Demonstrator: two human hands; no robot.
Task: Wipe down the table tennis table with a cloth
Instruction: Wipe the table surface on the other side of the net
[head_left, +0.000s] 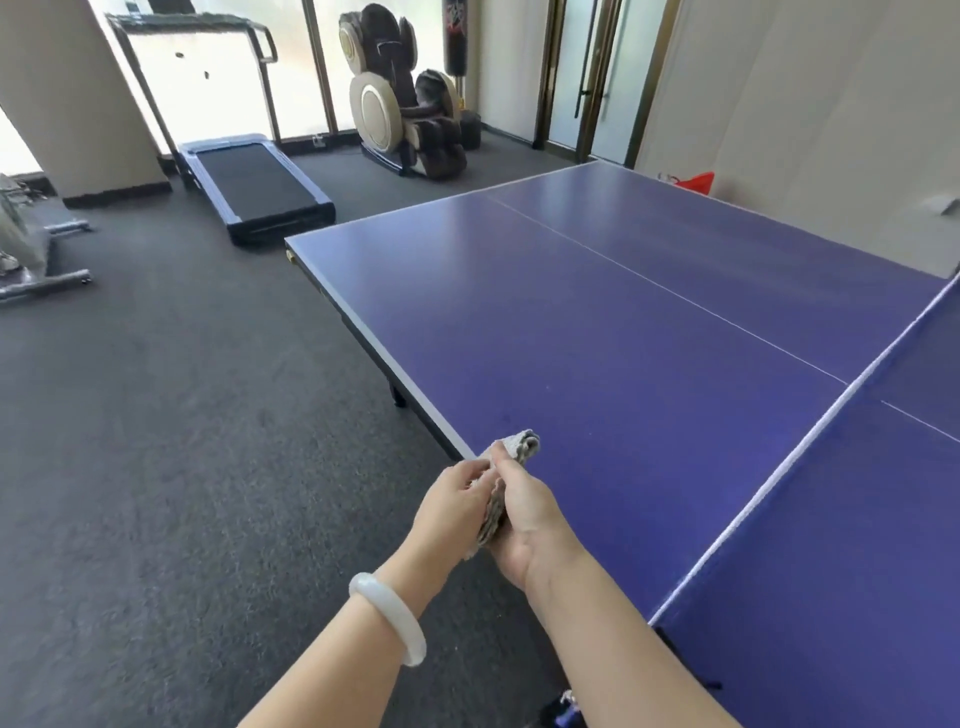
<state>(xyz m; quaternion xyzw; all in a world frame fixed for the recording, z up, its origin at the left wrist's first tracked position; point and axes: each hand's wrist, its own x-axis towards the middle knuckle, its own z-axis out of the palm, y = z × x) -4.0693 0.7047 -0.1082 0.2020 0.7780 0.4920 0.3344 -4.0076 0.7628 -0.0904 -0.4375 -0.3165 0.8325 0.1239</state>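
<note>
Folded grey cloth (519, 446) held between both hands at the near edge of the table tennis table (597, 322), its upper end above the blue top. Left hand (452, 501) pinches one side; right hand (524, 519) curls round the other. Fingers hide the cloth's middle; contact with the table cannot be told.

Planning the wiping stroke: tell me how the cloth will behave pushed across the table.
The cloth looks soft and floppy: it bunches in folds between the left hand and right hand. Probably light, as fingers alone hold it. Pushed over the smooth table, it likely slides, perhaps crumpling.
</note>
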